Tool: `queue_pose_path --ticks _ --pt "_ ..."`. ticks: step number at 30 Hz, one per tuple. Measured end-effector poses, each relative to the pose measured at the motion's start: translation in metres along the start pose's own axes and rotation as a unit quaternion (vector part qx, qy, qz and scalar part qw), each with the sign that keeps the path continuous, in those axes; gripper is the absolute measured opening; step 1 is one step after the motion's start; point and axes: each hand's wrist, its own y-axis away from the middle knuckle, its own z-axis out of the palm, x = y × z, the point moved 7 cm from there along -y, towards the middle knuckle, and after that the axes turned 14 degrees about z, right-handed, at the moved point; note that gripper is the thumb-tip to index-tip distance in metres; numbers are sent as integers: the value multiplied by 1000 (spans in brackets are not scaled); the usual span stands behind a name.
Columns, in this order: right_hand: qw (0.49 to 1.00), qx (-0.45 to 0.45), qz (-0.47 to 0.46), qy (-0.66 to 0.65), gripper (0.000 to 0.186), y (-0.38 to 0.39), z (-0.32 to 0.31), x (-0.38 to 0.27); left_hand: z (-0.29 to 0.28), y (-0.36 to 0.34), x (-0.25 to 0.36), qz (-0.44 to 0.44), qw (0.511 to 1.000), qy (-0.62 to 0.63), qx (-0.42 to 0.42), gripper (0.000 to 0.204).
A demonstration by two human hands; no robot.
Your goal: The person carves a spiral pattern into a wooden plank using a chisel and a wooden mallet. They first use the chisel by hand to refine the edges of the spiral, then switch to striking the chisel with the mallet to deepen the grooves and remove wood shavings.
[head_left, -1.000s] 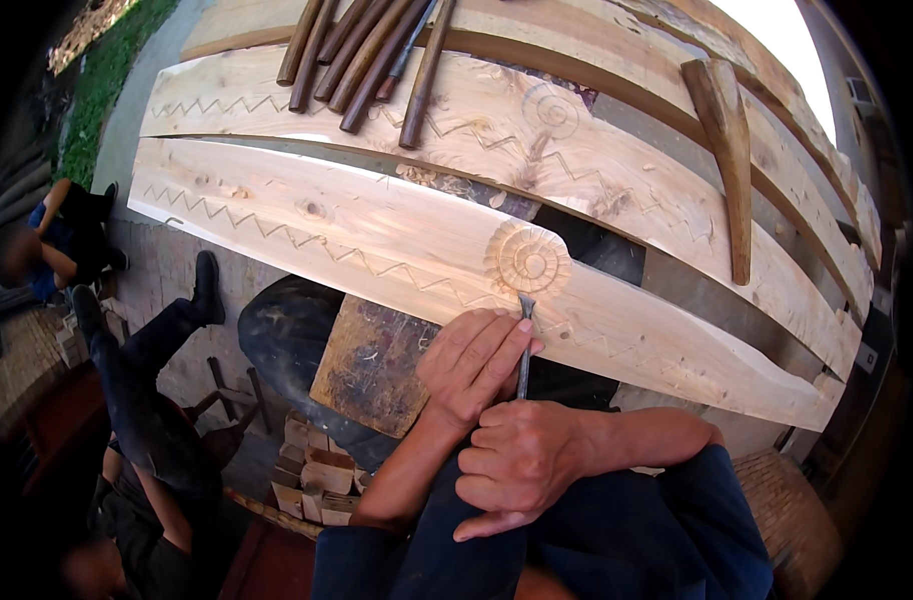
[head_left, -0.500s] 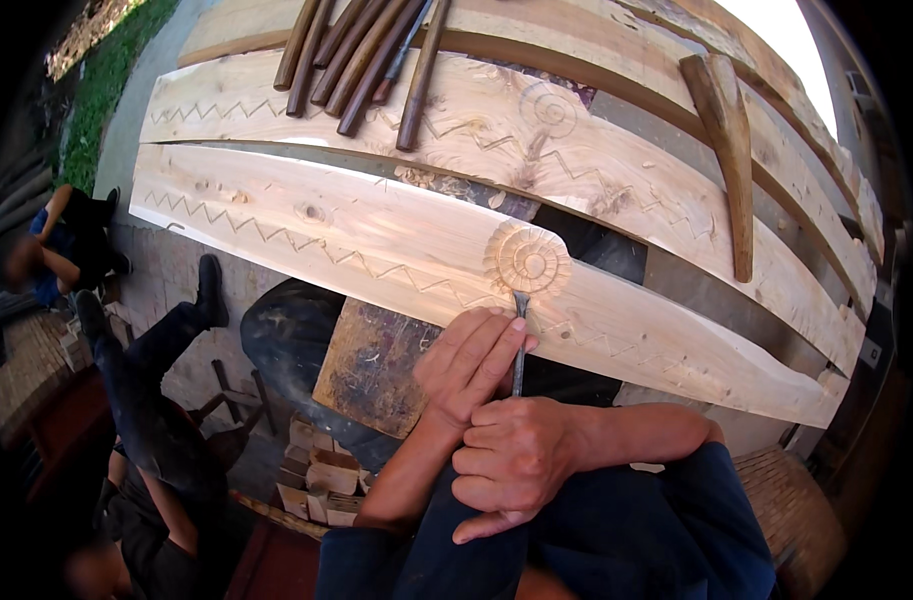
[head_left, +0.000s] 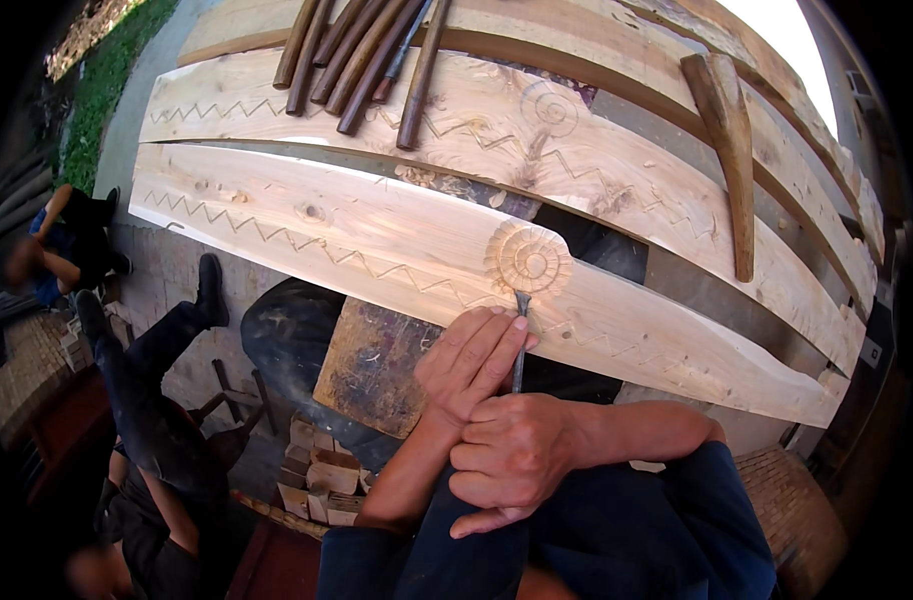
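Note:
A pale plank [head_left: 246, 180] with a zigzag groove and a carved spiral rosette [head_left: 527, 258] lies before me. A steel carving chisel [head_left: 519, 375] has its flared tip at the rosette's lower edge. My left hand [head_left: 464, 360] has its fingers pressed on the chisel's shaft over the plank. Just below, my right hand [head_left: 506, 460] is closed round the back end of the chisel, its handle hidden in the fist. Behind, a second carved plank [head_left: 616, 200] carries several dark wooden-handled tools [head_left: 354, 90] and, at right, a wooden mallet [head_left: 736, 160].
More planks [head_left: 811, 205] lie behind. Under the front plank are a stained board [head_left: 369, 360] and wood blocks [head_left: 326, 475]. At left are one person [head_left: 151, 480] with legs stretched out and another [head_left: 61, 235] farther back, near a chair [head_left: 234, 395] and grass [head_left: 106, 90].
My two hands and the chisel have shifted very slightly left and up in the picture over the last second. The grip looks the same; the planks and tools have barely moved.

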Motion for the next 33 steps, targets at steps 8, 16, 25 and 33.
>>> queue_pose_path --ticks 8,16,25,33 --pt "1000 -2 -3 -1 62 1 1 -7 -2 1 -1 -15 998 39 52 36" --pt "999 -20 32 7 60 0 -3 -3 0 -4 -1 -7 999 29 11 34" --pt "1000 20 -2 12 62 -6 -3 0 0 -6 0 4 1000 15 10 38" --pt "999 5 -11 34 57 -1 1 -9 -4 -1 -2 -16 998 34 52 34"
